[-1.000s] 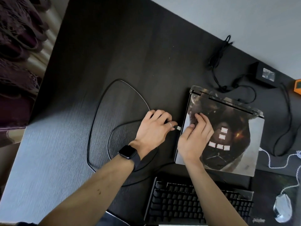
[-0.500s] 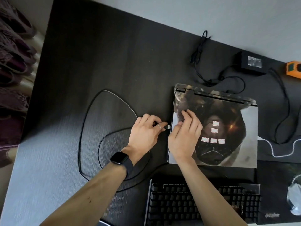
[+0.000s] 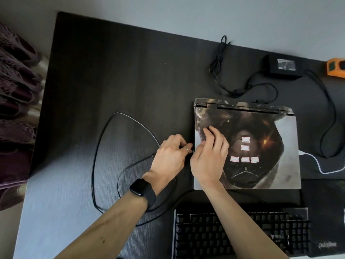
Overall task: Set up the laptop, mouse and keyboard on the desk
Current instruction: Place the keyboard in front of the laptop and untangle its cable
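fingers (image 3: 210,132) of the right hand (image 3: 209,161) lie flat; on the dark wooden desk (image 3: 112,71) they brace the closed picture-skinned laptop (image 3: 270,131), behind the black keyboard (image 3: 242,236). left hand (image 3: 169,157) pinches the end of the thin black cable (image 3: 117,113) at the laptop's left edge. pushed askew, the hidden plug could jam.

The laptop (image 3: 265,126) lies closed and flat on the dark desk (image 3: 112,71), right of centre, hinge toward the top of the frame, its lid skinned in dark artwork with five small white stickers (image 3: 245,148). The black keyboard (image 3: 205,236) sits just below it, cut off at the bottom edge. A black cable (image 3: 95,152) loops at centre-left; a white braided cable (image 3: 315,161) meets the laptop's right side.
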Action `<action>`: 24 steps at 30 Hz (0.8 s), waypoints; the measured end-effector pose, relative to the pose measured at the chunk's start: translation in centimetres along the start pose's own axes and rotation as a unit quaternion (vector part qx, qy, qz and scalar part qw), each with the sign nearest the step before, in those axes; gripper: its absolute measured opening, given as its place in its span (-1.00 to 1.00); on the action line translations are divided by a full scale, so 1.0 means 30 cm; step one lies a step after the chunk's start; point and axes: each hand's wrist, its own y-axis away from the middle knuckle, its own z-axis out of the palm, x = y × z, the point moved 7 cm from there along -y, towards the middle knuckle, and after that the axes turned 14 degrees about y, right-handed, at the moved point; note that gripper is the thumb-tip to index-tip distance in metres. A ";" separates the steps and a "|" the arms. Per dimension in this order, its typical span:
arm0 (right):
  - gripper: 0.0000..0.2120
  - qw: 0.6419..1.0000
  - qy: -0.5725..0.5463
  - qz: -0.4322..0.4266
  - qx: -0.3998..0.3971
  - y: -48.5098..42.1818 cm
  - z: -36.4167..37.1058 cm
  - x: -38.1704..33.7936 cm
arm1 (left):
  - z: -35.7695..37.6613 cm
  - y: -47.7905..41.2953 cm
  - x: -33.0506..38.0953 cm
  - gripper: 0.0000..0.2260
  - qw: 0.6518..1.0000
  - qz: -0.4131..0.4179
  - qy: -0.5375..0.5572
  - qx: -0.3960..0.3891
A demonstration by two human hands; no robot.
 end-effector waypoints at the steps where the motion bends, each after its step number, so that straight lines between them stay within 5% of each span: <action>1: -0.58 1.000 0.000 0.000 -0.001 0.000 0.000 0.000 | 0.006 0.002 -0.004 -0.89 1.000 -0.003 0.008 0.004; 11: -0.61 1.000 0.003 -0.003 -0.003 0.000 0.003 0.009 | -0.029 0.001 -0.040 -0.71 0.992 0.078 -0.100 0.001; 24: -0.59 1.000 0.009 -0.001 0.000 0.005 0.010 0.012 | -0.046 -0.001 -0.044 -0.78 0.991 0.086 -0.107 0.006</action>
